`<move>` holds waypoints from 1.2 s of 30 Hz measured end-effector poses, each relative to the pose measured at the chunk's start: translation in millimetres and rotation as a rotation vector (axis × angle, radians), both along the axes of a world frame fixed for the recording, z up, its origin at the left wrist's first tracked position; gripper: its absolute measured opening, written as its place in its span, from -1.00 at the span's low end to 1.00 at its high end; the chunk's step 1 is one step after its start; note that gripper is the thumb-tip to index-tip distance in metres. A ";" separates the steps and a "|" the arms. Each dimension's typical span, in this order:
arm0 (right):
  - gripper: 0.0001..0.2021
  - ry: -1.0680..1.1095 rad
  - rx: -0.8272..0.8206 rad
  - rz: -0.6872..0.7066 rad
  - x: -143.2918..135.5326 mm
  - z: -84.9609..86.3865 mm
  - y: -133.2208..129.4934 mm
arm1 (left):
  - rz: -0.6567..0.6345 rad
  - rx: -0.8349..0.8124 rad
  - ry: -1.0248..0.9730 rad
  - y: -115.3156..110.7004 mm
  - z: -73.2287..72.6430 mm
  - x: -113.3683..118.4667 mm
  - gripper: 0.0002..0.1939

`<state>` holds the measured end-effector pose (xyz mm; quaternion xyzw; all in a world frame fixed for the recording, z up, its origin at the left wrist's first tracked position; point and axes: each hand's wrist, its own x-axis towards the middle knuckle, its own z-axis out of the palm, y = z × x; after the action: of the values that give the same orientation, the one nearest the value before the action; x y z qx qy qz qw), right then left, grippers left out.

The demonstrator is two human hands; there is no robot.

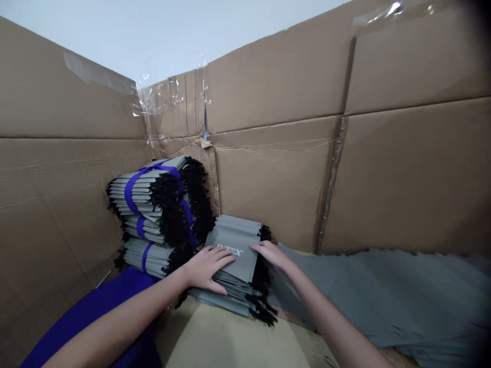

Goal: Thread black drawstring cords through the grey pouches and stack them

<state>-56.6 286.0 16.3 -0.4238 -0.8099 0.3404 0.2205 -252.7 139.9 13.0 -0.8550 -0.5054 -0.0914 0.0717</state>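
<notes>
A stack of grey fabric pouches (238,235) with black cords along the sides lies in front of me, white lettering on its top piece. My left hand (210,267) rests flat on the near left part of the stack, fingers spread. At the stack's right edge is my right hand (270,253), its fingertips touching the top pouch near the black cords. Whether those right fingers pinch an edge is hard to make out. Just left of the stack stand several bundles of the same grey pouches (138,191), tied with purple bands (132,194) and piled up.
Tall cardboard walls (276,179) with clear tape meet in a corner behind the piles. Purple cloth (95,306) lies at the lower left. A long spread of grey fabric (364,286) runs along the right wall. Beneath the stack is a tan surface (230,342).
</notes>
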 end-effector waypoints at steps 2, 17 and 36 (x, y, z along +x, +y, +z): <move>-0.76 -0.091 0.085 -0.022 13.2 7.6 -5.1 | -0.028 0.017 0.024 -0.2 3.1 -0.6 -0.09; -0.53 -0.357 0.512 -0.170 -90.4 40.8 17.2 | -0.034 0.330 0.272 -20.1 -39.5 19.9 -0.11; -0.65 -0.434 0.745 -0.111 -103.8 -5.5 33.3 | 0.211 0.063 -0.325 5.6 -3.1 30.4 -0.51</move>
<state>-160.4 319.2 10.8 -0.4200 -0.8809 -0.0845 0.2012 -222.3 145.5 9.9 -0.7686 -0.5940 -0.2361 0.0250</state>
